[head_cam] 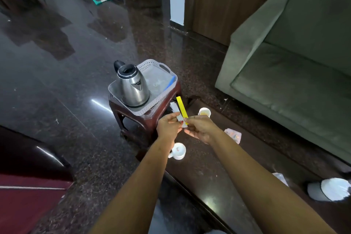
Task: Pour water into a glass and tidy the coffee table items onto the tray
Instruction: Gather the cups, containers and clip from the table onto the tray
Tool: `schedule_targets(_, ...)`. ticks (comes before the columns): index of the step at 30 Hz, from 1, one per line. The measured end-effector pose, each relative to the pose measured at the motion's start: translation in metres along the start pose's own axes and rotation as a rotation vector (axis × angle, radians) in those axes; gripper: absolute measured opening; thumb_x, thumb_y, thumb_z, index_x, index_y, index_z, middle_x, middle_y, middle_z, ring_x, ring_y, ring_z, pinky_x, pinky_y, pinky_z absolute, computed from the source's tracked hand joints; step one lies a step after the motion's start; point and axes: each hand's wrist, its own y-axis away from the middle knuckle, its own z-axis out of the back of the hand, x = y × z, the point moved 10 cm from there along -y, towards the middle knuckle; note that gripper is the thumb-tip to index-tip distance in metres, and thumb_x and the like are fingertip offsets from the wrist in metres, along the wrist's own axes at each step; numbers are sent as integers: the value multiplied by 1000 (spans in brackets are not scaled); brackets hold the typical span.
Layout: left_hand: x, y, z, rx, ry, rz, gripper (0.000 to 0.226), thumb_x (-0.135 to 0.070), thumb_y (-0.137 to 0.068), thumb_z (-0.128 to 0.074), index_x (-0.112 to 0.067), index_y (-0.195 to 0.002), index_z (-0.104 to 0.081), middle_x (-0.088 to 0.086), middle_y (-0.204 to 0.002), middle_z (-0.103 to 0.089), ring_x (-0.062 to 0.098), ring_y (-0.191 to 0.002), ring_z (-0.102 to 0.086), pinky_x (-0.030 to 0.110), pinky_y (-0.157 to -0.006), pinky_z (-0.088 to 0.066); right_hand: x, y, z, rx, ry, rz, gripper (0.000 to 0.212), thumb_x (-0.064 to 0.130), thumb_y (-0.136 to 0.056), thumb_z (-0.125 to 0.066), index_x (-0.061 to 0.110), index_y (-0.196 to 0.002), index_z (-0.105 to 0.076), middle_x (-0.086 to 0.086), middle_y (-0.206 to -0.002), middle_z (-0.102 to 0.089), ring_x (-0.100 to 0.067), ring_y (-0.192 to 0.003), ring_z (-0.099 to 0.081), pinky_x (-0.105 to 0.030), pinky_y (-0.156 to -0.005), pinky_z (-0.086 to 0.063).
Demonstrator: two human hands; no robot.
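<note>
Left hand (168, 126) and right hand (201, 129) pinch flat paper sachets (181, 109), yellow and white, just beside the perforated plastic tray (161, 99) holding a steel kettle (132, 86).

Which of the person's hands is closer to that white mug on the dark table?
Left. The left hand is just above the white mug; the right hand is farther off, up and to its right.

Sachet (182, 109) lower ends hidden between the hands; print unreadable

Stool (152, 119): tray (144, 108). Coffee table (228, 167): mug (178, 151), paper cup (204, 113).
</note>
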Motion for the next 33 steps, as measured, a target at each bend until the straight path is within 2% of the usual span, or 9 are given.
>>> schedule_targets(4,-29,-50,40,50,-68,26,40,13,-81,-62,-8,-114,-62,14,-107,-68,22,-89,-67,27,-73,-55,13,-34,-51,-44,-11,10,20,3,-90,-57,10,-73,-66,0,-61,-68,-9,-63,-62,-18,-55,-55)
schedule_targets(8,-64,-89,82,57,-121,40,32,10,-85,-57,-6,-113,-60,8,-88,-67,15,-70,-65,19,-54,-53,27,-63,-107,-40,-2,18,15,-3,-88,-58,6,-79,-66,-5,-73,-66,-12,-66,-62,-20,-62,-54)
schedule_targets(12,-90,-120,100,89,-181,46,30,15,-87,-49,4,-112,-60,6,-71,-62,9,-52,-63,16,-48,-52,39,-89,-132,-86,4,6,21,-7,-85,-58,-6,-105,-65,-12,-85,-62,-11,-67,-59,-20,-63,-53)
schedule_targets(14,-93,-136,97,108,-182,60,30,18,-86,-47,9,-113,-57,9,-74,-63,14,-58,-64,21,-54,-56,46,-101,-133,-115,8,0,25,-7,-85,-58,-9,-110,-63,-13,-90,-62,-12,-69,-59,-21,-65,-53)
schedule_targets(16,-94,-146,90,114,-181,68,32,20,-84,-49,12,-115,-55,17,-82,-65,27,-73,-65,37,-73,-58,52,-113,-132,-119,3,-10,26,-8,-85,-58,-10,-110,-62,-13,-88,-63,-14,-70,-61,-22,-64,-52)
schedule_targets(19,-95,-166,81,52,-222,47,35,18,-79,-57,3,-110,-58,27,-104,-67,39,-96,-65,51,-92,-52,59,-132,-126,-107,-10,-40,25,-7,-85,-59,-11,-109,-62,-12,-86,-64,-16,-73,-61,-23,-70,-54)
schedule_targets(24,-103,-187,57,70,-262,49,43,16,-78,-59,-3,-116,-54,21,-108,-65,33,-97,-64,49,-92,-53,77,-156,-103,-129,-5,-50,21,-8,-87,-55,-3,-105,-64,-7,-77,-62,-13,-69,-59,-24,-66,-52)
schedule_targets(28,-124,-207,36,104,-361,25,46,12,-80,-61,-3,-122,-50,18,-114,-62,30,-103,-63,47,-98,-50,99,-173,-80,-189,15,-29,25,-10,-87,-53,-8,-110,-61,-8,-79,-59,-14,-70,-57,-25,-63,-51)
schedule_targets(33,-162,-247,23,159,-505,-17,31,10,-83,-56,6,-114,-60,18,-101,-62,23,-91,-57,43,-95,-49,127,-204,-56,-298,116,30,17,-9,-84,-57,0,-96,-64,-18,-98,-58,-25,-86,-60,-36,-80,-53)
